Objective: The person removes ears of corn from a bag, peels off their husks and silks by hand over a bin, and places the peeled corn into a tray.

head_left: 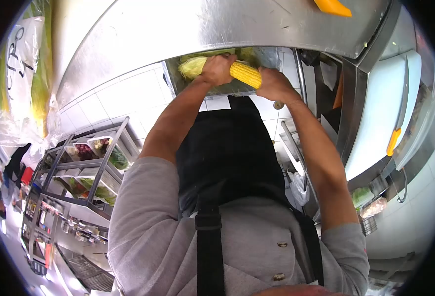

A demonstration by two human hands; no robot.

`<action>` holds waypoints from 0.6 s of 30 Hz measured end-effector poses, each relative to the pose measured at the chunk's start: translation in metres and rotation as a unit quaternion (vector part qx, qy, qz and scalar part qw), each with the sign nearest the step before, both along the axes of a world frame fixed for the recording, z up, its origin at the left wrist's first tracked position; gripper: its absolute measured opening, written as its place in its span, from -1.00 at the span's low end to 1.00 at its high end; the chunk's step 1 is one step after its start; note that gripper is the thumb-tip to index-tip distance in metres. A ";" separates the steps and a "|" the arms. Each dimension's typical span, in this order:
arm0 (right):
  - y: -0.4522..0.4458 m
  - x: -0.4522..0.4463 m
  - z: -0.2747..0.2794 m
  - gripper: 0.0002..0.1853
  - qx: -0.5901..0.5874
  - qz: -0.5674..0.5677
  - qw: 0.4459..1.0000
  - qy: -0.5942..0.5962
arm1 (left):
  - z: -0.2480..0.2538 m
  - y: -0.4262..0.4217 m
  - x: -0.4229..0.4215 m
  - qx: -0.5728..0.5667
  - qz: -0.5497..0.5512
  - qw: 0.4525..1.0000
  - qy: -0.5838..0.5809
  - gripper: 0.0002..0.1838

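A corn cob [246, 74] with bare yellow kernels lies between my two hands, over a bin [170, 81] below the counter edge. My left hand [218, 69] is closed around its left end, where pale green husk [193, 67] sticks out to the left. At the cob's right end my right hand [275, 85] is closed around the tip. More green husks [217, 53] show in the bin behind my left hand.
A steel counter [178, 24] spans the top, with a yellow-orange handle [334, 7] on it. At right, a knife [394, 142] lies on a white board [375, 118]. Bagged corn [25, 74] is at upper left; a rack [87, 167] with produce containers stands below.
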State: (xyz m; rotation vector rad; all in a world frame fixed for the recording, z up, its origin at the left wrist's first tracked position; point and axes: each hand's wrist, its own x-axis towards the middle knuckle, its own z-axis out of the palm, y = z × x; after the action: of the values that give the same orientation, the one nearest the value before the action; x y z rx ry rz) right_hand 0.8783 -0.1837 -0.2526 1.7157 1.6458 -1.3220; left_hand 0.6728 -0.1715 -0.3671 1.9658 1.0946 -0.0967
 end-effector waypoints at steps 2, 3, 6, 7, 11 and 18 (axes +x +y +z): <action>-0.009 0.001 -0.011 -0.60 -0.042 -0.104 0.993 0.035 | 0.000 0.002 0.005 -0.025 -0.011 0.999 0.037 -0.38; -0.012 -0.004 -0.012 -0.61 -0.099 -0.202 0.972 0.072 | -0.005 0.007 0.002 -0.087 0.090 0.989 0.085 -0.34; -0.044 -0.025 -0.053 -0.58 -0.097 -0.272 0.949 0.128 | -0.013 0.035 0.000 -0.173 0.259 0.935 0.169 -0.08; -0.054 -0.032 -0.052 -0.55 -0.107 -0.276 0.948 0.120 | -0.024 0.024 -0.003 -0.140 0.268 0.939 0.164 -0.04; -0.059 -0.029 -0.061 -0.46 0.008 -0.294 0.953 0.076 | -0.046 0.024 -0.016 -0.090 0.260 0.937 0.216 0.08; -0.028 -0.027 -0.066 -0.40 0.013 -0.247 0.961 0.127 | -0.006 -0.021 0.010 -0.097 0.519 0.849 0.002 -0.13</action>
State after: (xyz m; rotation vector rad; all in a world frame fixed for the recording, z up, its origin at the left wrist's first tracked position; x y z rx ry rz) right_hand 0.8511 -0.2118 -0.3187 2.1382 1.4097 -1.8166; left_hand 0.6829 -0.1923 -0.3728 0.9831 1.9156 0.3603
